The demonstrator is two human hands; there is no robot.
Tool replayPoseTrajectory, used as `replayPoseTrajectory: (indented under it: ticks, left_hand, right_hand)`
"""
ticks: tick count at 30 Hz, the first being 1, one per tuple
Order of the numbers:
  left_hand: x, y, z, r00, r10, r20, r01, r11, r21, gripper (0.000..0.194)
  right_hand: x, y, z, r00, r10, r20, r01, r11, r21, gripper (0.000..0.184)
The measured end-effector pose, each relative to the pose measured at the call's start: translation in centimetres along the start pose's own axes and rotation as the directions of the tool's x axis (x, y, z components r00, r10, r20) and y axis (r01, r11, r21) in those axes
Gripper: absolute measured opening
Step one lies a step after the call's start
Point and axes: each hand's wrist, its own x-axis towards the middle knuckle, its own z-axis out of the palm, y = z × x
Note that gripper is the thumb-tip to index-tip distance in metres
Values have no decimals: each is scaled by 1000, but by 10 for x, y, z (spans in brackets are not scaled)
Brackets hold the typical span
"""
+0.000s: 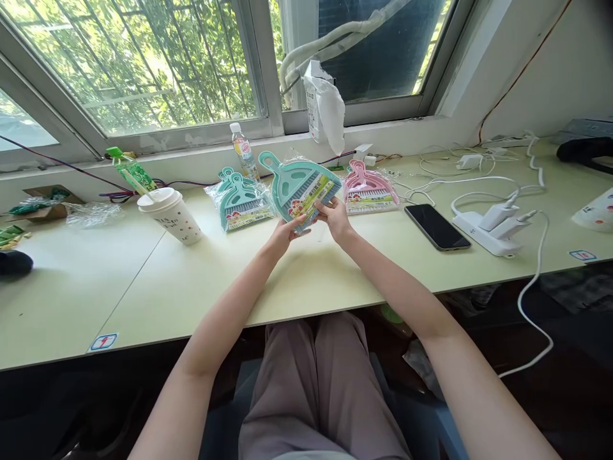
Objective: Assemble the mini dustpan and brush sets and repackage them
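Note:
Between my two hands, a green mini dustpan and brush set [297,182] in clear wrap is held up tilted over the table. My left hand [286,235] closes on its lower edge, and my right hand [335,218] grips the lower right corner by the printed label. Just left of it, more green dustpan and brush sets [242,195] lie wrapped on the table. To the right lies a pink dustpan and brush set [368,188], also wrapped, close behind my right hand.
A lidded paper cup [172,217] with a straw, a green bottle [131,169] and a clear bottle [245,152] stand left. At right lie a black phone [437,227] and a white power strip [488,231] with trailing cables. A torn white carton [318,105] is by the window.

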Motion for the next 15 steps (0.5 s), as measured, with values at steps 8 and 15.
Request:
replayPoseTrajectory:
  ticks: [8, 15]
  left_hand:
    - [1, -4, 7, 986, 164, -43, -167, 984, -63, 50]
    - [6, 25, -27, 950, 268, -163, -287, 952, -109, 71]
  right_hand:
    - [-6, -1, 5, 995, 31, -91, -26, 998, 60, 40]
    - [-3, -5, 2, 996, 86, -5, -85, 995, 43, 39]
